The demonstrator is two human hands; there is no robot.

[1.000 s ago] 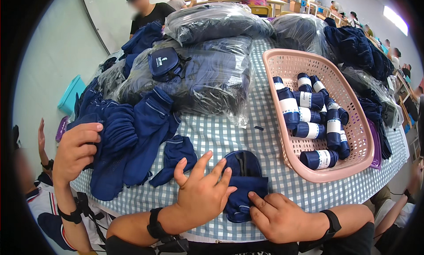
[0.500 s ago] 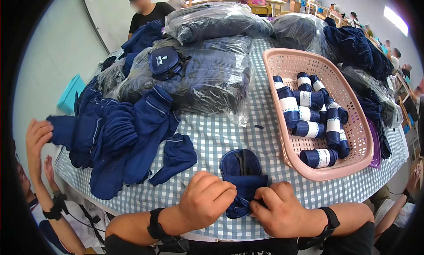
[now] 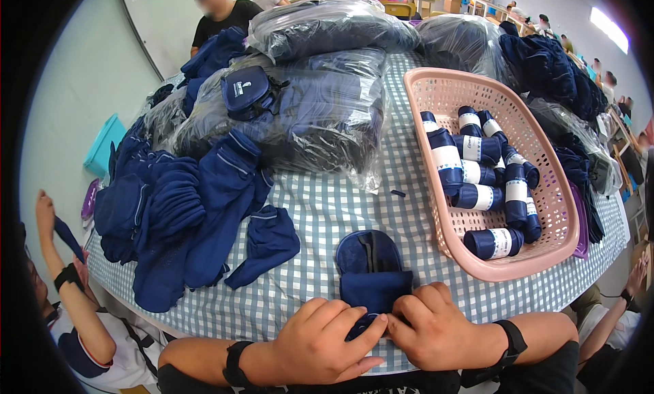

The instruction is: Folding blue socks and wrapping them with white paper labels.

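A navy fabric piece [image 3: 371, 251] with a rounded far end and dark strips across it lies flat at the near edge of the table. Its near part is folded over into a straight-edged flap. My left hand [image 3: 327, 339] is closed on the near end, thumb and forefinger pinching the cloth. Facing it from the other side, my right hand [image 3: 432, 329] has curled fingers gripping the same end at its right corner. The fingers hide much of that bunched end. A loose navy cloth piece [image 3: 266, 246] rests to the left of my hands.
A pink basket [image 3: 480, 270] at right holds several navy rolls [image 3: 475, 148] with white bands. Stacked navy cloth [image 3: 167, 210] lies at left. Plastic-wrapped bundles [image 3: 320, 114] fill the back, a navy pouch [image 3: 245, 91] on top. A co-worker's hand [image 3: 45, 213] holds navy cloth at far left.
My left hand has come lower and nearer to me, turning so its thumb shows. The folded flap shows more of its face. The co-worker at left has pulled a navy cloth away from the stack.
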